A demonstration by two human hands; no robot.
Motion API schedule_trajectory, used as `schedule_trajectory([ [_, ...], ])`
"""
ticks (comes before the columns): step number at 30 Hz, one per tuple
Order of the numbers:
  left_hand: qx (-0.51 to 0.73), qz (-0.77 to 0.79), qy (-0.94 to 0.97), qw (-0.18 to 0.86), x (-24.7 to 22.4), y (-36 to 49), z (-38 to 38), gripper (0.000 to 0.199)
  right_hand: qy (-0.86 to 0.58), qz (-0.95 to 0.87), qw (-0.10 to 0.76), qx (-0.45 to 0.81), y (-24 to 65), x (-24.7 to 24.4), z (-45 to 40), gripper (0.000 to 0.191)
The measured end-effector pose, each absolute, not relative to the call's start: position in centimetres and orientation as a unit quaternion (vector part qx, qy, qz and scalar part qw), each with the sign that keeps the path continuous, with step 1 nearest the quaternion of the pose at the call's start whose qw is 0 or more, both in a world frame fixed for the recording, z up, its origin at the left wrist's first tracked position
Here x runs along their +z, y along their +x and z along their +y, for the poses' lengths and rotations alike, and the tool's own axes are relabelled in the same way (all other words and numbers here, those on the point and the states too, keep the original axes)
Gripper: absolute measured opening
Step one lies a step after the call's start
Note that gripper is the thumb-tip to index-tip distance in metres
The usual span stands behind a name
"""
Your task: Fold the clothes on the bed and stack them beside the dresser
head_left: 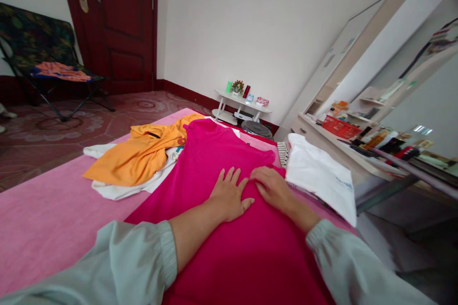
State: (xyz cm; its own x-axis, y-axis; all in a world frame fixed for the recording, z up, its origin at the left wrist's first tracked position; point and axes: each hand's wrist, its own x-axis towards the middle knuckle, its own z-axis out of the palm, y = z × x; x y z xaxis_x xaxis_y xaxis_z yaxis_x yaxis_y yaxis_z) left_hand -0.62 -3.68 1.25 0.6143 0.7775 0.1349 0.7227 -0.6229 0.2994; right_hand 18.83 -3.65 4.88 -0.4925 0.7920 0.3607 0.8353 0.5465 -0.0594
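A bright pink sleeveless dress lies spread out over the pink bed cover, its neck end away from me. My left hand rests flat on the middle of the dress with the fingers spread. Close to its right, my right hand touches the fabric near the dress's right edge. Its fingers are a little bent, the thumb is apart from them, and no cloth shows gripped between them. An orange garment lies loosely on white clothing to the left. Folded white clothing is stacked to the right.
The pink bed cover extends to the left. A dressing table with a red basket and bottles stands on the right. Beyond the bed are a small white shelf, a dark red door and a folding chair.
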Motion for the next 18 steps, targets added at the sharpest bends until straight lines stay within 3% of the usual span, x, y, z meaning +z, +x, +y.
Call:
schedule_trajectory([
  [2, 0.126, 0.422, 0.891, 0.112, 1.3, -0.6, -3.7, 0.073, -0.439, -0.881, 0.17, -0.044, 18.0, 3.8, -4.9, 0.037],
  [7, 0.125, 0.424, 0.889, 0.117, 1.4, -0.6, -3.7, 0.071, -0.564, -0.769, 0.275, -0.125, 20.2, 3.5, -4.5, 0.035],
  [10, 0.124, 0.425, 0.889, 0.12, 1.4, -0.6, -3.7, 0.071, -0.635, -0.733, 0.207, -0.125, 21.5, 3.5, -3.2, 0.022],
  [14, 0.127, 0.427, 0.887, 0.12, 1.4, -0.6, -3.7, 0.071, -0.628, -0.764, 0.099, -0.11, 21.2, 2.6, -2.4, 0.047],
  [18, 0.121, 0.428, 0.888, 0.119, 1.5, -0.7, -3.8, 0.07, -0.619, -0.779, 0.052, -0.088, 20.7, 3.7, -1.1, 0.022],
])
